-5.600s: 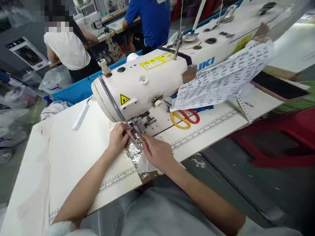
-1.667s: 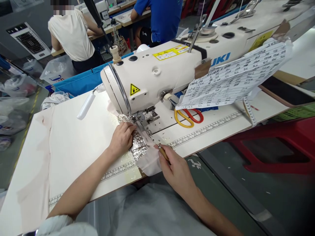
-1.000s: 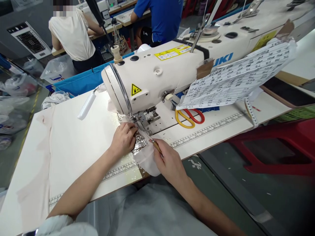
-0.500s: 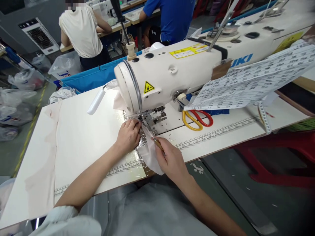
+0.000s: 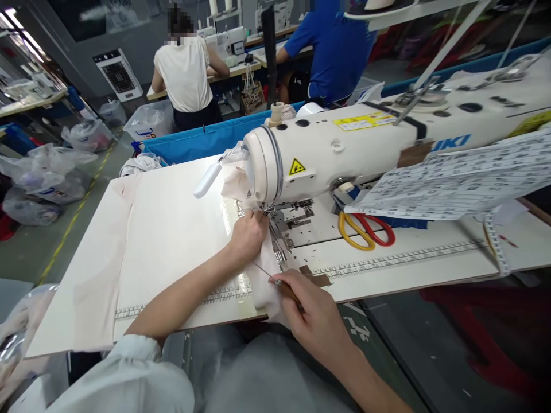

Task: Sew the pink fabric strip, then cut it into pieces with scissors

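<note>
My left hand [image 5: 249,234] is closed on pale pink fabric [image 5: 264,281] right beside the presser foot of the white sewing machine [image 5: 318,160]. The fabric hangs from there toward the table's front edge. In my right hand [image 5: 312,312] is an awl [image 5: 279,281] with a wooden handle and a thin metal shaft. Its shaft points up and left over the fabric, below my left hand. More of the fabric [image 5: 236,183] lies bunched behind the needle area.
Scissors [image 5: 365,230] with yellow and red handles lie under the machine arm. A printed sheet [image 5: 465,178] hangs off the machine's front. Pale fabric [image 5: 101,275] covers the table's left end. A white-handled tool [image 5: 208,180] rests at the back. Two people sit beyond the blue cloth trough [image 5: 193,143].
The awl has drawn back from the presser foot toward me, and its shaft now lies lower over the fabric. My left hand stays at the foot. The whole view has shifted.
</note>
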Demonstrator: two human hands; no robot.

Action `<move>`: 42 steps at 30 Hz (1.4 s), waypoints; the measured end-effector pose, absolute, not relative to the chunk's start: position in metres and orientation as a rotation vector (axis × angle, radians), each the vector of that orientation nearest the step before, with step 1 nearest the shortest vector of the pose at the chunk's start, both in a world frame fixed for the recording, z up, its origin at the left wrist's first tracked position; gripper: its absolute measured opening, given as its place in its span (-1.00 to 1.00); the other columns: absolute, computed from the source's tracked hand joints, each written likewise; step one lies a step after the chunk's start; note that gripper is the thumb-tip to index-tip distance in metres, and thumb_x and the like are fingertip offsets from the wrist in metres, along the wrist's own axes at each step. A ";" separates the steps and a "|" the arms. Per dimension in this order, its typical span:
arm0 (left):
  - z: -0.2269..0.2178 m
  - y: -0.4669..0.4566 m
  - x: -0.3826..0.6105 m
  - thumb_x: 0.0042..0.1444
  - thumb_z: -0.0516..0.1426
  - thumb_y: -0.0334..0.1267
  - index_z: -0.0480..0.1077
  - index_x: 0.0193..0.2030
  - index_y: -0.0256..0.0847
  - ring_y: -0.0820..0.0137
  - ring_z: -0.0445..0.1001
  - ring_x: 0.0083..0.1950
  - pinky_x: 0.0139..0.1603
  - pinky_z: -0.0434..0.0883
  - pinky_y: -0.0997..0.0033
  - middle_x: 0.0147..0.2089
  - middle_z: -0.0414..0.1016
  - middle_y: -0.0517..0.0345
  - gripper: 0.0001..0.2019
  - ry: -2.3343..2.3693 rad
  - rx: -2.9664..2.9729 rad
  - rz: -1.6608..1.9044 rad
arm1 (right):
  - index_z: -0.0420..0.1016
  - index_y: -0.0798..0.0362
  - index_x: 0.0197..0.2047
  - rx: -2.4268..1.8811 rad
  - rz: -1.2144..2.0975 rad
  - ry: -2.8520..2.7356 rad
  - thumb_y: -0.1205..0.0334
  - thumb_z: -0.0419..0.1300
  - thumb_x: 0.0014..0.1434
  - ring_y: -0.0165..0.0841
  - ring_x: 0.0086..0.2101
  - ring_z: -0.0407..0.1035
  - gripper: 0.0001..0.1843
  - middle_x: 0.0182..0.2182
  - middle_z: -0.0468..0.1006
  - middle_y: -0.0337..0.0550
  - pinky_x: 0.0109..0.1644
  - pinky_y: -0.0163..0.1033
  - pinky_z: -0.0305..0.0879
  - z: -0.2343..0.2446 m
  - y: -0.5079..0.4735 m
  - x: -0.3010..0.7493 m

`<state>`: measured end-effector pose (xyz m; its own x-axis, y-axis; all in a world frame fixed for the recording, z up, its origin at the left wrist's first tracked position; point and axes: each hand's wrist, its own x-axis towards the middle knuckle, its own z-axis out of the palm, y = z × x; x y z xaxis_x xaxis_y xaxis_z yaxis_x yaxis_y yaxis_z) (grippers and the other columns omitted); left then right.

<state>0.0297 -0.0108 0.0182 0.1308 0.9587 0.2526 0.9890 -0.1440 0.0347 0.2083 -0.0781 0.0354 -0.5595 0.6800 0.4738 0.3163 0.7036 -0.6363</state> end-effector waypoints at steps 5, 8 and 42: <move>0.006 -0.009 0.011 0.22 0.06 -0.33 0.44 -0.32 -0.22 0.26 0.41 -0.17 -0.15 0.42 0.24 -0.25 0.47 0.03 -0.85 -1.995 -2.280 -0.959 | 0.23 -0.01 -0.41 -0.979 0.658 -2.041 0.45 -0.10 0.09 -0.36 -0.48 0.34 -0.80 -0.50 0.41 -0.24 -0.42 -0.31 0.27 0.028 -0.077 0.226; 0.002 -0.005 0.004 0.18 0.11 -0.31 0.43 -0.41 -0.20 0.28 0.43 -0.19 -0.16 0.41 0.27 -0.30 0.46 0.07 -0.85 -1.987 -2.331 -1.210 | 0.25 -0.01 -0.37 -1.079 0.745 -1.972 0.40 -0.09 0.12 -0.35 -0.50 0.35 -0.83 -0.50 0.44 -0.25 -0.44 -0.32 0.28 0.025 -0.068 0.230; 0.005 -0.001 0.005 0.09 0.08 -0.35 0.43 -0.38 -0.18 0.31 0.42 -0.20 -0.16 0.38 0.29 -0.33 0.44 0.12 -0.89 -2.060 -2.379 -1.340 | 0.42 0.12 0.04 -1.182 0.253 -2.269 0.26 -0.10 0.35 -0.32 -0.41 0.49 -0.66 -0.22 0.61 -0.05 -0.51 -0.30 0.20 -0.003 -0.025 0.200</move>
